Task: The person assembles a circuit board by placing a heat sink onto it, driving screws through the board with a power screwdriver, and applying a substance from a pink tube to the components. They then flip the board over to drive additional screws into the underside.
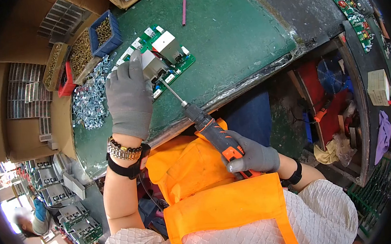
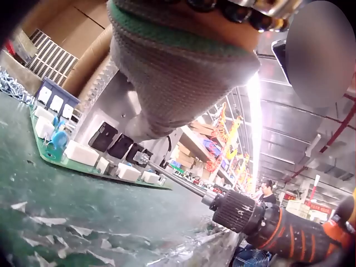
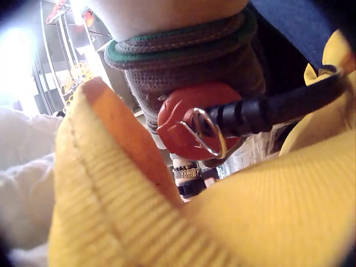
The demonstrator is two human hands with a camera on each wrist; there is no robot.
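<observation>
A green circuit board (image 1: 187, 64) with two pale metal heat sinks lies on the bench. My gloved left hand (image 1: 130, 97) grips the nearer heat sink (image 1: 152, 65), its fingers over the far side. In the left wrist view the glove (image 2: 172, 83) covers the top of that heat sink (image 2: 114, 103). My right hand (image 1: 256, 155) holds a black and orange electric screwdriver (image 1: 212, 132); its bit meets one of the black components (image 2: 139, 156) beside the heat sink. In the right wrist view the glove (image 3: 194, 72) is wrapped round the tool's red end (image 3: 178, 125), partly behind yellow-orange cloth.
Left of the board lie a pile of metal clips (image 1: 90, 102), a blue bin of screws (image 1: 116, 36) and a red bin (image 1: 67, 81). A pink stick (image 1: 184, 6) rests on the green bench top (image 1: 230, 38). The tool's black cord (image 3: 289, 105) runs from its end.
</observation>
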